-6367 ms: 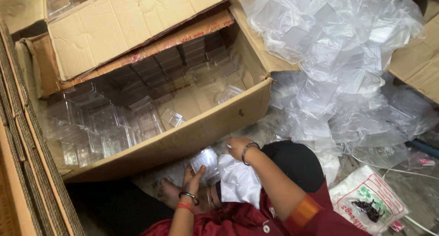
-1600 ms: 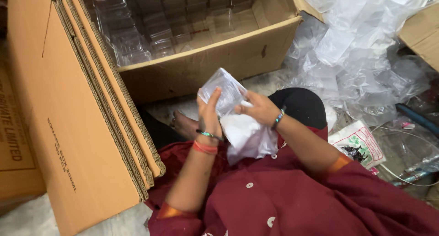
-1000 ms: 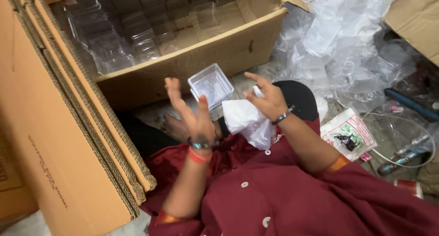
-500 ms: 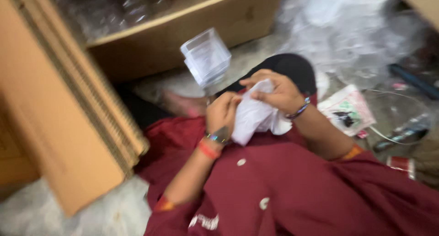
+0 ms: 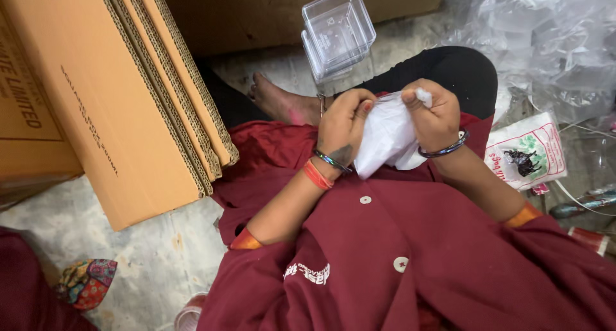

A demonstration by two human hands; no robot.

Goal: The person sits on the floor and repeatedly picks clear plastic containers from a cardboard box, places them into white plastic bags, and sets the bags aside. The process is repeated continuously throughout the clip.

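My left hand (image 5: 343, 122) and my right hand (image 5: 433, 116) both grip a white cloth (image 5: 388, 138) held over my lap, each pinching one of its upper edges. Just beyond my hands, a small stack of clear square plastic containers (image 5: 337, 29) stands tilted near my knee, with neither hand on it. I sit on the floor in a dark red garment, one bare foot (image 5: 279, 103) showing ahead of my left hand.
Flat folded cardboard boxes (image 5: 122, 93) lean at the left. A large cardboard box wall (image 5: 256, 13) crosses the top. Clear plastic bags (image 5: 552, 36) are heaped at the upper right, with a printed white packet (image 5: 526, 154) on the floor beside my right arm.
The clear containers left my hands and now stand apart by my knee. Both hands came together on the white cloth, and the view tilted down toward my lap.
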